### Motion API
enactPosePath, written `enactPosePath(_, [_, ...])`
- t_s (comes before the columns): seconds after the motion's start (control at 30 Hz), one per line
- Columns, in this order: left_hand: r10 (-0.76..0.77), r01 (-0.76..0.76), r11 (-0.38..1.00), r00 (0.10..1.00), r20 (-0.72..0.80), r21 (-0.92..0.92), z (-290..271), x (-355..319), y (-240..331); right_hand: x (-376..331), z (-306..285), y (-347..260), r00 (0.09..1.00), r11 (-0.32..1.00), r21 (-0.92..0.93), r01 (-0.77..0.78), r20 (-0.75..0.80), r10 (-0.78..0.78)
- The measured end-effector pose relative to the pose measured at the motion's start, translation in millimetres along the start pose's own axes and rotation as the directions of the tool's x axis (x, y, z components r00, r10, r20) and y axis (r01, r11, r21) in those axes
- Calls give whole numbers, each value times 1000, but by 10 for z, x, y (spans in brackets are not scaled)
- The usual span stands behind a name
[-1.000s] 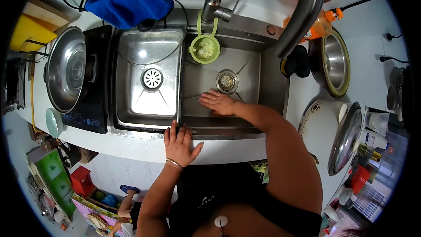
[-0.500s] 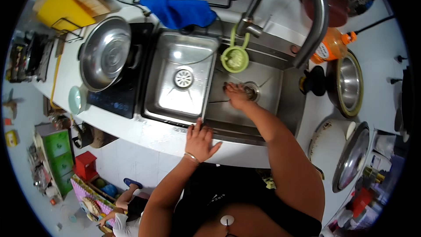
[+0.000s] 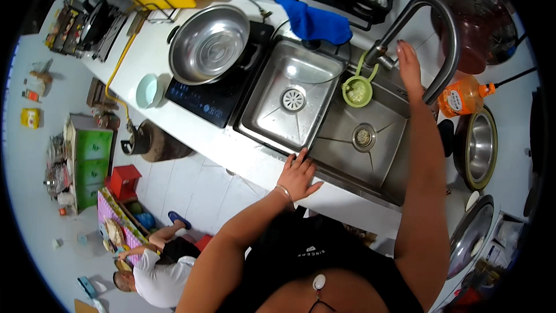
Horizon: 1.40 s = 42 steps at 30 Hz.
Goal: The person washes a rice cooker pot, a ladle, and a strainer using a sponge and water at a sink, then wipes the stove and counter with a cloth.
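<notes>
My left hand (image 3: 298,177) rests flat with fingers spread on the front rim of the steel double sink (image 3: 313,146). Up beside the faucet (image 3: 438,1), my right hand (image 3: 410,68) is raised with fingers stretched out, close to the faucet lever (image 3: 391,61). Whether it touches the lever I cannot tell. Nothing shows in either hand. A green strainer (image 3: 358,92) with pale scraps in it hangs at the back of the right basin. The drain (image 3: 364,137) of that basin is uncovered by my hands, and no water stream shows.
Left of the sink, a steel pan (image 3: 209,43) sits on a black cooktop (image 3: 200,101) beside a pale bowl (image 3: 149,91). A blue cloth (image 3: 317,23) hangs behind. An orange bottle (image 3: 461,97) and a steel basin (image 3: 479,146) stand right. Another person (image 3: 162,278) is at lower left.
My right hand has lifted from the right basin's drain up to the faucet lever. My left hand stays on the sink's front rim. The whole view has shifted and turned.
</notes>
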State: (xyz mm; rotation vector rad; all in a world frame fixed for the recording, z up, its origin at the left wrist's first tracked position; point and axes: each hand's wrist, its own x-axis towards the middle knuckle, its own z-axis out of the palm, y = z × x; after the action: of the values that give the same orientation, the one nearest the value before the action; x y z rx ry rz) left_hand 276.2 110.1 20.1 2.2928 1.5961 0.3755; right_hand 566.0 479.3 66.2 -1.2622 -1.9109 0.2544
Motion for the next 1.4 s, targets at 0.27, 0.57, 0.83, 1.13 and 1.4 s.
enactPosePath(0.27, [-21,21,1000,999,31,-9,-77,-75,-17,-75,13,17,995,987,-159,33,98,-18])
enactPosePath(0.57, [-255,186,559,966,45,-808,106,1116,885,-1301,238,-652,755,413,716,-562,242,609])
enactPosePath(0.83, [-373,222,-232,879,297,-947,985,2398,1033,-1969,99,-1030,615,-18,808,-588,462,639])
enactPosePath(1.13, [-287,308,-201,889,357,-930,922,2546,1047,-1777,-254,-268,607,-224,670,-708,739,293])
enactPosePath(1.4, [-231,159,862,969,-92,-481,7,1927,377,-449,-294,299,545,-151,727,-670,619,566])
